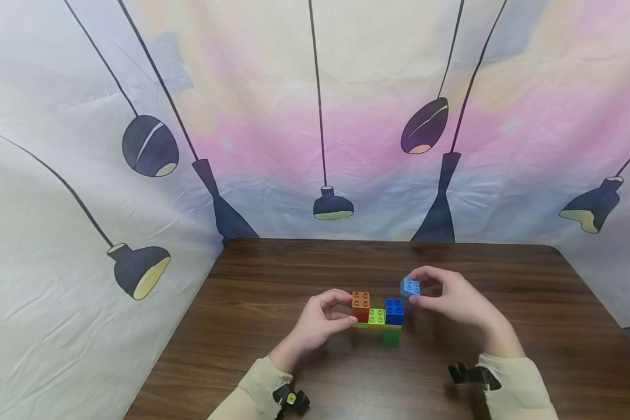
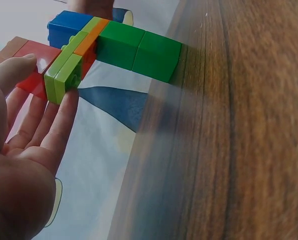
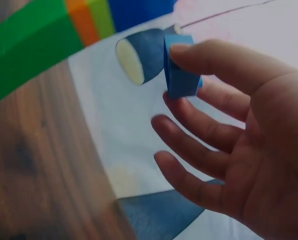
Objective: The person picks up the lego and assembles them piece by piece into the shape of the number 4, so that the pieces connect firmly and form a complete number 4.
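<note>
A small block structure stands on the table, its base a column of green bricks point(image 2: 121, 44). Across the column's top lie an orange piece point(image 2: 90, 44) and lime green pieces point(image 2: 69, 65). A dark blue brick point(image 1: 394, 312) sits over the column; at the other end a red brick point(image 2: 50, 54) carries an orange brick point(image 1: 360, 300). My left hand point(image 1: 320, 318) holds that left end, thumb on the red brick and fingers on the opposite side. To the structure's right, my right hand point(image 1: 454, 297) pinches a light blue brick point(image 1: 409, 287) in the air, apart from the dark blue one.
The brown wooden table point(image 1: 273, 268) ends at a back edge with rounded corners. Behind it hangs a cloth point(image 1: 273, 134) printed with dark lamps. Each wrist wears a black camera mount, the left one point(image 1: 291, 398) close above the table.
</note>
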The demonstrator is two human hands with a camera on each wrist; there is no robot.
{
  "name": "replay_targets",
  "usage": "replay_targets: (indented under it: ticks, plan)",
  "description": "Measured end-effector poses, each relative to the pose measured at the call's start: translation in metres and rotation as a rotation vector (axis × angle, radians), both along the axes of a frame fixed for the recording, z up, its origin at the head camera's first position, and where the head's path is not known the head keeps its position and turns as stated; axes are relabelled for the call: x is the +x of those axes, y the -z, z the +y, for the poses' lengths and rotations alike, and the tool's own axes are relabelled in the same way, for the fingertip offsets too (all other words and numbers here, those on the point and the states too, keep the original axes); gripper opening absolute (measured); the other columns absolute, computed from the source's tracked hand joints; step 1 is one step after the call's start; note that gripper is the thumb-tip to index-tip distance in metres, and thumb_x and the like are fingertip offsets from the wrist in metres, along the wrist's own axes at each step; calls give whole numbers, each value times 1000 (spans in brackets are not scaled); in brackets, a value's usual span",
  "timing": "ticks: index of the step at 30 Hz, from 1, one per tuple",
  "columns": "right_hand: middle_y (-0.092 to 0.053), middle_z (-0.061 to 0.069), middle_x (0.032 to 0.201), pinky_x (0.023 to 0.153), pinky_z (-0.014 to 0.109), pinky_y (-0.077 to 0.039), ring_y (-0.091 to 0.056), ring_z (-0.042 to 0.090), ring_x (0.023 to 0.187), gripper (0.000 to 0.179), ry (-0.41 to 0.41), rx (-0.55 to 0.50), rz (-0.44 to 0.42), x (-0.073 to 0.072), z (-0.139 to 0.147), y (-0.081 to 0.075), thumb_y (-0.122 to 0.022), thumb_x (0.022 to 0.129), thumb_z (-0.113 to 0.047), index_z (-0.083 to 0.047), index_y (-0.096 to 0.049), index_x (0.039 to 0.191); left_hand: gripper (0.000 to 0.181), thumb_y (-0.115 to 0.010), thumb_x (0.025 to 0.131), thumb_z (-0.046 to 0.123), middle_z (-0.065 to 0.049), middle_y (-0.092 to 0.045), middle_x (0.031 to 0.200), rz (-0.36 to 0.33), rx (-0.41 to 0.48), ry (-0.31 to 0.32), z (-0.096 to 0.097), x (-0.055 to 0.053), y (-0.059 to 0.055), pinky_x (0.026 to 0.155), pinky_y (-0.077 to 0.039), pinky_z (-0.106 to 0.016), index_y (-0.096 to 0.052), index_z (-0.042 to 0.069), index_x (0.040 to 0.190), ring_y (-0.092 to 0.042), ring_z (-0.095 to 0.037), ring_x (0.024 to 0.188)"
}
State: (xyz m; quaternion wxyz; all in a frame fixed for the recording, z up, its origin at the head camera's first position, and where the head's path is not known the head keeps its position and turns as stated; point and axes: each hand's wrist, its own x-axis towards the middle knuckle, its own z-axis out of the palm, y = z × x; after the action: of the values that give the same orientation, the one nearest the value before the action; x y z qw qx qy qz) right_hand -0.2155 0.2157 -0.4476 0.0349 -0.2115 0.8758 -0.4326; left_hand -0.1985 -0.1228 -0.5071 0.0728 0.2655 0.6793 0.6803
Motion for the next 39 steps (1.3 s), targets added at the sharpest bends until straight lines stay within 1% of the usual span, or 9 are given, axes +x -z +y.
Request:
replay_targets:
  ticks: [3, 7, 9, 13, 16, 20, 27, 34, 39]
  plan:
    - [-72, -3, 110, 95, 40, -58, -67, 21, 107, 39, -48, -11, 3, 7, -3, -8, -86, 94, -31, -18, -69, 126, 36, -80, 92, -6, -22, -64, 128, 2, -5, -2, 0, 1, -1, 91, -62, -39, -68, -8, 125, -69, -45, 113]
    - [-72, -5, 111, 96, 46, -58, -67, 20, 108, 39, -84, -13, 13, 14, -6, -16, -86, 93, -34, -20, -70, 125, 34, -80, 92, -6, -21, -63, 126, 22, -7, -3, 0, 0, 0, 91, -62, -41, -69, -7, 124, -69, -37, 114]
    - [-72, -6, 112, 97, 48, -58, -67, 20, 108, 38, -98, -8, 17, 16, -7, -18, -86, 93, -34, -21, -70, 125, 34, -80, 92, -6, -20, -64, 125, 31, -6, -4, 0, 0, 1, 92, -62, -41, -69, -7, 124, -69, -36, 115]
    - [-72, -8, 112, 97, 47, -58, -67, 18, 108, 38, -122, 12, 32, 19, -8, -21, -86, 93, -34, -21, -70, 125, 35, -80, 92, -6, -16, -65, 124, 35, -2, -6, 0, -1, 2, 92, -62, -41, -68, -8, 125, -68, -40, 116]
    - [-71, -9, 113, 96, 48, -58, -67, 17, 107, 37, -134, 28, 46, 20, -9, -22, -86, 93, -34, -22, -70, 124, 35, -80, 92, -7, -17, -64, 124, 36, 1, -4, -1, -1, 2, 92, -62, -41, -68, -8, 125, -68, -42, 115]
    - [-71, -11, 112, 96, 48, -58, -67, 15, 106, 35, -148, 51, 79, 22, -11, -23, -86, 93, -33, -23, -71, 123, 34, -80, 92, -6, -22, -64, 124, 41, 4, -1, 0, -1, 1, 92, -62, -41, -69, -7, 124, -68, -37, 115]
    - [-71, -11, 113, 92, 38, -60, -67, 15, 104, 36, -158, 68, 81, 22, -16, -21, -86, 93, -30, -22, -70, 124, 34, -80, 92, -5, -21, -64, 124, 50, 1, -1, -1, 0, 0, 93, -62, -41, -69, -7, 124, -69, -28, 114]
    - [-71, -14, 112, 96, 43, -58, -67, 11, 102, 36, -160, 80, 110, 24, -23, -21, -86, 93, -26, -23, -71, 125, 33, -80, 93, -4, -18, -64, 124, 49, -5, -2, -1, 0, 0, 93, -62, -41, -69, -6, 124, -69, -22, 115]
    - [-71, -15, 111, 95, 42, -59, -67, 10, 101, 36, -168, 83, 122, 24, -25, -22, -87, 93, -26, -23, -71, 125, 34, -81, 92, -5, -20, -63, 125, 47, -5, -4, -1, 0, 0, 93, -62, -41, -70, -5, 124, -69, -21, 115]
